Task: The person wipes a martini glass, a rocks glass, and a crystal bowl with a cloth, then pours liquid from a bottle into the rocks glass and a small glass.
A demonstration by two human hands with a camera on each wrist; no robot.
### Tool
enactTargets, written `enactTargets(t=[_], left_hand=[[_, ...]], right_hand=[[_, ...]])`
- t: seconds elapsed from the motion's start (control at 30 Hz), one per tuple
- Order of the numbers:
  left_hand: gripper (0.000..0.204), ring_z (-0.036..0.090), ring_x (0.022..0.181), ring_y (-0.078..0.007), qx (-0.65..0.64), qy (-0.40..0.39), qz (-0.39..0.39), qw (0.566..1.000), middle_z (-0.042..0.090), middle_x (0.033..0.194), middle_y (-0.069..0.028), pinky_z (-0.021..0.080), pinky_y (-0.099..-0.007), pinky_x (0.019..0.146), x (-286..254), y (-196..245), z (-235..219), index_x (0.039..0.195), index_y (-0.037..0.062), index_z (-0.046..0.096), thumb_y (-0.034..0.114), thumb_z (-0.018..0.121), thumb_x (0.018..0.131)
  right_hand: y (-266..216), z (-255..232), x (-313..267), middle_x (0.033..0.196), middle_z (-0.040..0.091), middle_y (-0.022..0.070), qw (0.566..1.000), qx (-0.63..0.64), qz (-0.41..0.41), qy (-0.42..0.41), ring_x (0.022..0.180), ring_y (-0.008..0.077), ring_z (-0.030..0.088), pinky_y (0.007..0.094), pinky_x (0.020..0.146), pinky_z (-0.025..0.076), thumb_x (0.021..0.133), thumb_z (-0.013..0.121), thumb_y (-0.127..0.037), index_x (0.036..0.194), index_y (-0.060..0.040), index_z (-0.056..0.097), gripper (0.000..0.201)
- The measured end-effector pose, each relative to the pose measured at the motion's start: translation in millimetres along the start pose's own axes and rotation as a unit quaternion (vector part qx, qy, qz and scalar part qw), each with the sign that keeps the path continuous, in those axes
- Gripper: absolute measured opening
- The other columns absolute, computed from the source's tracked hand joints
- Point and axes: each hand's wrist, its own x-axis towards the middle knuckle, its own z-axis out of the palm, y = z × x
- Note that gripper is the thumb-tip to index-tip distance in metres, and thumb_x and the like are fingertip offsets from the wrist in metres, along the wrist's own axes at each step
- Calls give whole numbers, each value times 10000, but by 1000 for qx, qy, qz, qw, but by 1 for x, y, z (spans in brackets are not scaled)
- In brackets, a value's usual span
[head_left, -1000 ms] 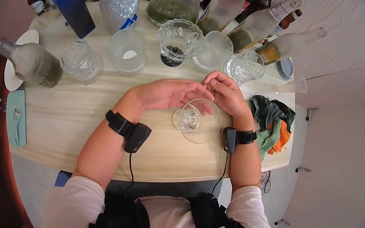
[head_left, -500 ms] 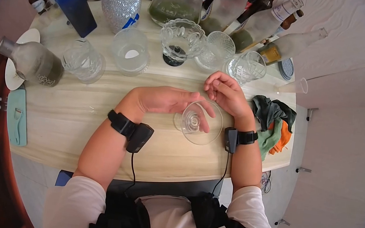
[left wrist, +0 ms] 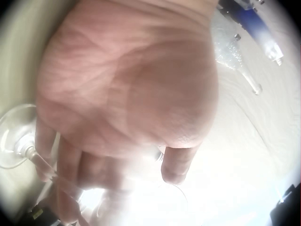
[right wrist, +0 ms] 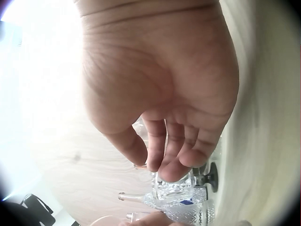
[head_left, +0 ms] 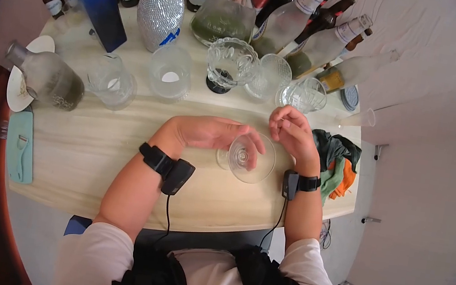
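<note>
A clear stemmed glass stands near the table's middle, its round foot and stem also visible in the left wrist view. My left hand is just behind it, palm facing inward. The fingers are loosely bent and show through the bowl, close to the stem, without closing round it. To the right of the glass, my right hand is raised with loosely curled fingers and holds nothing; its bare palm fills the right wrist view. A cut-glass tumbler is nearest behind that hand.
Behind the hands stand a footed glass bowl, a frosted glass and another tumbler. Several bottles line the back, including a sparkling decanter. A grey flask leans at left; crumpled cloths lie at right.
My right hand has drawn away to the right from the left one, widening the gap between them. The left fingers have dipped slightly behind the glass. The head view has shifted a little.
</note>
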Motion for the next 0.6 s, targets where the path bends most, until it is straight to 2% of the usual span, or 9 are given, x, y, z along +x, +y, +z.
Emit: enactTargets(t=[0.1,0.27,0.37,0.6], left_hand=[[601,622,1073,-254,-16,-3,10,1000,655,1112,-170,468,-376,949,0,2,-1,1285,-44,539,482,364,1053],[569,627,1041,-237,-31,16,15,999,660,1101,-162,482,-368,927,-2,2,-7,1275,-43,547,453,374,1055],[552,624,1033,-218,-37,25,27,999,664,1095,-149,482,-357,917,-1,1,-8,1270,-37,555,440,379,1055],[508,614,1039,-194,-45,25,43,998,669,1096,-128,467,-340,926,0,0,-10,1263,-19,568,406,387,1053]], right_hand=[[-18,6,-12,917,580,85,995,-34,-96,17,725,162,536,276,626,420,933,605,-139,983,-11,573,141],[-51,-2,-23,830,493,49,954,33,-283,94,704,145,438,282,642,382,943,565,-116,961,-19,527,106],[-65,-15,-30,829,481,41,929,59,-327,160,692,146,400,289,638,356,943,523,-107,974,-27,518,87],[-72,-17,-35,823,477,36,930,67,-329,149,691,145,403,293,643,342,934,506,-101,971,-46,496,67]])
